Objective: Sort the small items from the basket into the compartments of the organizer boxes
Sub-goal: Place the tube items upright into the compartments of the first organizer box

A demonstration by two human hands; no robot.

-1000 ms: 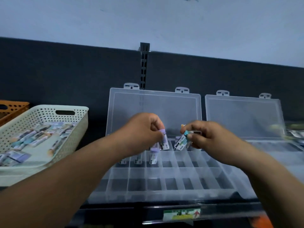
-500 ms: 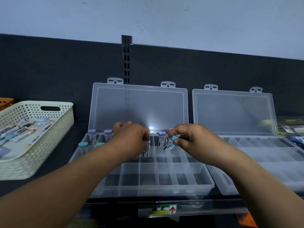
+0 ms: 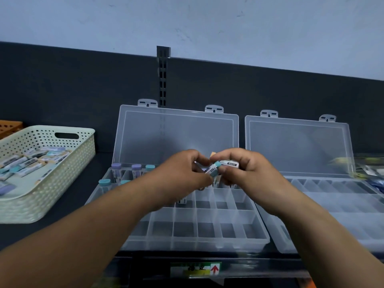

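Passing a teal-capped tube between hands: the left hand, down among the compartments half a second ago, has risen and pinches it. The right hand, fingers curled, still grips the tube and a second tube. Both hover over the left box. The previous tube is probably seated. The basket still holds more.
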